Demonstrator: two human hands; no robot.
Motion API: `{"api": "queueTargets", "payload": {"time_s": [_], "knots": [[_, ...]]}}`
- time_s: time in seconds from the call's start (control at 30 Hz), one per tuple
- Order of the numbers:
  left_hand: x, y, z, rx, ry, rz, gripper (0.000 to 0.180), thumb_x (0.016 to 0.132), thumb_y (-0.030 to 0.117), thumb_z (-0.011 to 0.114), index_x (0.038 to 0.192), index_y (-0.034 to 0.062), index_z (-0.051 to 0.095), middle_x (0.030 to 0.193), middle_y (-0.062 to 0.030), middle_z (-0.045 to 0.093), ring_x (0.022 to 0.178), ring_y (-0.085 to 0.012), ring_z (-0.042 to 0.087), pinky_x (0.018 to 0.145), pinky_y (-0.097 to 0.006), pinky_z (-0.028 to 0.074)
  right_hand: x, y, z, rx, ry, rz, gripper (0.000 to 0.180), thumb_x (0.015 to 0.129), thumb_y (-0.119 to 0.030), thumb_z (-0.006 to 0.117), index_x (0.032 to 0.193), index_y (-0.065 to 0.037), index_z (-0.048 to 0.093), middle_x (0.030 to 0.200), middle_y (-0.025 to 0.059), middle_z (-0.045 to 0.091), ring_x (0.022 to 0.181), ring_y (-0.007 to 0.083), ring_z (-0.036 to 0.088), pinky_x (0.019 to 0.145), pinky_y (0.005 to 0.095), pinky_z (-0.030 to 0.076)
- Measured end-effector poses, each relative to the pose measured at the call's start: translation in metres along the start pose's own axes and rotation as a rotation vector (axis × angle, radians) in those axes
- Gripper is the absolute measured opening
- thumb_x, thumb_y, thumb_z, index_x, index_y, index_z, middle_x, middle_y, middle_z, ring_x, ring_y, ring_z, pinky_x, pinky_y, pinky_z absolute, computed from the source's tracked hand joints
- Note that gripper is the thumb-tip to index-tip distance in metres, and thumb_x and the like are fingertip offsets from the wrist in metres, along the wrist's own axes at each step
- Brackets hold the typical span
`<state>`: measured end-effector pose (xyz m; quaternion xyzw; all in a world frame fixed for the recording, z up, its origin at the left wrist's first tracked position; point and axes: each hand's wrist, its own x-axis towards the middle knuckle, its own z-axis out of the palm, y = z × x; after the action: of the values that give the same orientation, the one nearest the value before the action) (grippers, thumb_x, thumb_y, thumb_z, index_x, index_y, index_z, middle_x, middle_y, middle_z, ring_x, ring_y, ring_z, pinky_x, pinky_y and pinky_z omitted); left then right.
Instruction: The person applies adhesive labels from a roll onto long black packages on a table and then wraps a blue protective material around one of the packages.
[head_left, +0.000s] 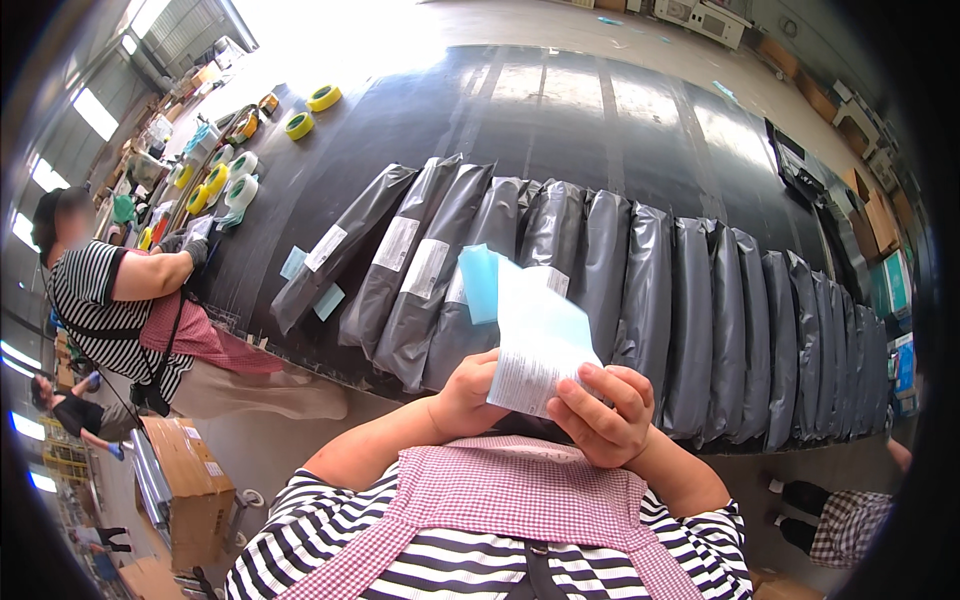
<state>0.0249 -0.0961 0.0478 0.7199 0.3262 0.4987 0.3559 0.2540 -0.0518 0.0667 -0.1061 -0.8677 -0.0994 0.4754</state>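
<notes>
In front of my chest I hold a white printed label sheet (535, 365) with light blue backing folded at its upper left. My left hand (467, 396) grips its lower left edge. At the lower right, the bent fingers of my right hand (606, 412) pinch the sheet. Just beyond my hands lies a long row of grey plastic-wrapped packages (645, 285), side by side on the black table (400, 120). White labels (395, 243) are on several packages at the left end. Light blue paper scraps (328, 302) lie on and beside the leftmost package.
Yellow tape rolls (324, 97) stand on the table's far left, near more rolls and clutter. A co-worker in a striped shirt (120, 280) with gloved hands works at the left edge. Behind are cardboard boxes (190, 490). Another person (850, 525) stands at the lower right.
</notes>
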Motion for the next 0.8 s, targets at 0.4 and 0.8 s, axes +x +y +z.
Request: {"api": "queueTargets", "payload": {"time_s": [0.4,0.8], "knots": [[0.004,-0.002,0.021,-0.262,0.202,-0.481,0.020,0.093,0.004,0.069,0.113,0.0014,0.069,0.102,-0.0074,0.072,0.097,-0.0146,0.067,0.087,-0.031,0.053,-0.003,0.027,0.007,0.190,-0.185,0.302,0.038,0.084,-0.021,0.078,0.116,-0.003,0.072,0.115,0.0116,0.071,0.096,0.0242,0.071,0.080,0.0339,0.053],[0.022,0.002,0.016,0.128,0.048,-0.648,0.020,0.090,0.009,0.073,0.107,-0.0008,0.069,0.092,-0.0120,0.072,0.079,-0.0163,0.066,0.074,-0.031,0.052,-0.025,0.089,0.014,1.026,-0.403,1.157,0.021,0.097,-0.024,0.069,0.101,-0.004,0.075,0.089,0.0017,0.071,0.077,0.0116,0.063,0.071,0.0261,0.051]]}}
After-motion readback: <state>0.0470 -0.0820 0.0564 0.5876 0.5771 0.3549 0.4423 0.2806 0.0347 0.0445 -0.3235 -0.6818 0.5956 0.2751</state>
